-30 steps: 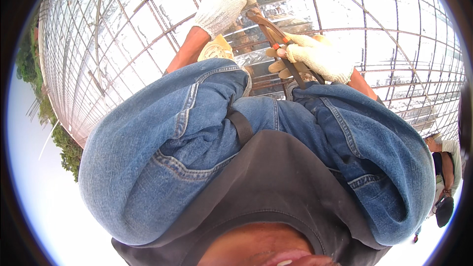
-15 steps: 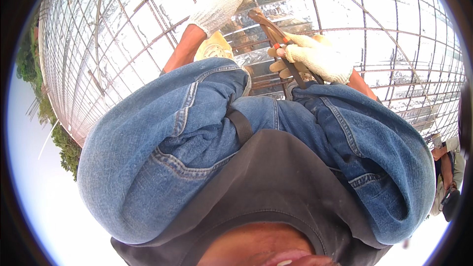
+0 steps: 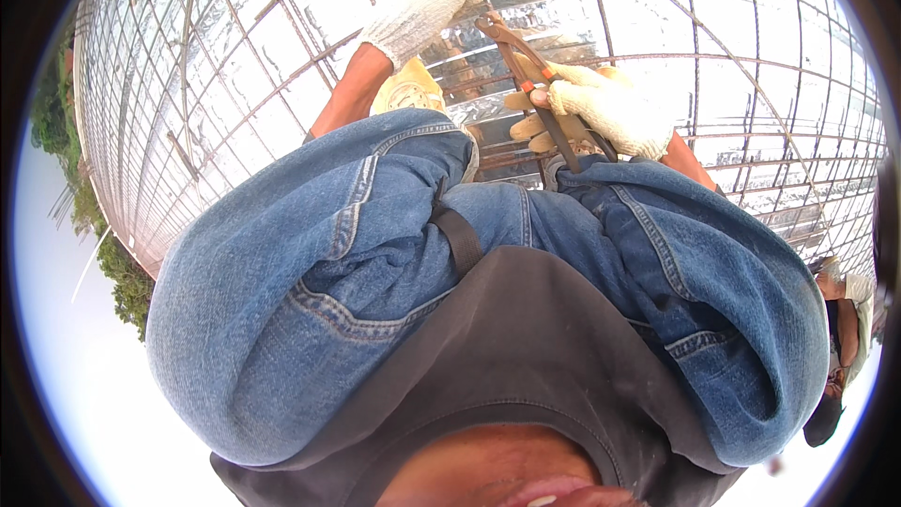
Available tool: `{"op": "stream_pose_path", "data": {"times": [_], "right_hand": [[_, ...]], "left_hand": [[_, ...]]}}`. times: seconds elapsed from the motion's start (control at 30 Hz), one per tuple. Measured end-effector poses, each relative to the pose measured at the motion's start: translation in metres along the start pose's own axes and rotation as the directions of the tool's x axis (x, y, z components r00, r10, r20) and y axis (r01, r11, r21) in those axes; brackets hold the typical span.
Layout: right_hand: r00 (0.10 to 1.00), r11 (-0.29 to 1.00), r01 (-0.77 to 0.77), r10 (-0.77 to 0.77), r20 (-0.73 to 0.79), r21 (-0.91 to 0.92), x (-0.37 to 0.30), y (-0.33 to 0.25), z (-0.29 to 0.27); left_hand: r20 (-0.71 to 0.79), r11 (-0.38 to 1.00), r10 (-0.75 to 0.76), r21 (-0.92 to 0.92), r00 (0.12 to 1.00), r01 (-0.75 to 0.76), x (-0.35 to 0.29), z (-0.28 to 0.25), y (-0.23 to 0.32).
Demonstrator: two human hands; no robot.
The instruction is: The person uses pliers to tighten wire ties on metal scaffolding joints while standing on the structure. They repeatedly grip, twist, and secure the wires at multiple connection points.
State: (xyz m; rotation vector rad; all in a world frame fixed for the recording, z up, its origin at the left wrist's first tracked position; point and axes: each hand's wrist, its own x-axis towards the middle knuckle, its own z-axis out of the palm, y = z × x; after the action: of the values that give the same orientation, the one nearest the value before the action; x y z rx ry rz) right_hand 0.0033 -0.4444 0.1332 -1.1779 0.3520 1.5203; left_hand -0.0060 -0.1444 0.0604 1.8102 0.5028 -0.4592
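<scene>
Rust-brown pincers point(image 3: 526, 86), far centre, handles parted, grasped by the right hand point(image 3: 615, 111); tips just short of the curled left hand point(image 3: 420, 11), can't tell what that grips; open squares of rebar mesh point(image 3: 598, 2) either side!

Blue jeans point(image 3: 244, 319), dark grey shirt point(image 3: 507, 338), pale gloves point(image 3: 615, 117).
The left hand point(image 3: 419, 14) and right hand point(image 3: 596, 105) wear cream knit gloves, the right one with tan fingers and a bare thumb tip point(image 3: 540, 99); the shirt is plain, with a round stitched collar point(image 3: 511, 413); the jeans are faded, with thick pale-edged seams point(image 3: 355, 202) and a dark strap point(image 3: 459, 240) at the front.
</scene>
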Motion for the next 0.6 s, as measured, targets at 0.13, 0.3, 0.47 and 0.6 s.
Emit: {"op": "stream_pose_path", "data": {"times": [0.13, 0.3, 0.47, 0.6], "right_hand": [[0.999, 0.977, 0.041, -0.045, -0.015, -0.209, 0.01, 0.003, -0.007], [0.999, 0.977, 0.032, -0.03, 0.013, -0.208, 0.014, 0.008, 0.002], [0.997, 0.981, 0.042, -0.03, 0.066, -0.188, 0.016, 0.018, 0.002], [0.993, 0.993, 0.043, -0.03, 0.117, -0.11, 0.016, 0.021, 0.001]], "left_hand": [[0.059, 0.988, 0.066, 0.138, 0.996, -0.073, 0.008, 0.0, -0.02], [0.038, 0.997, 0.073, -0.043, 0.997, -0.071, 0.005, 0.006, -0.026], [0.088, 0.966, 0.128, -0.239, 0.988, -0.104, 0.005, 0.007, -0.024], [0.094, 0.977, 0.066, -0.207, 0.993, -0.046, 0.003, 0.007, -0.019]]}}
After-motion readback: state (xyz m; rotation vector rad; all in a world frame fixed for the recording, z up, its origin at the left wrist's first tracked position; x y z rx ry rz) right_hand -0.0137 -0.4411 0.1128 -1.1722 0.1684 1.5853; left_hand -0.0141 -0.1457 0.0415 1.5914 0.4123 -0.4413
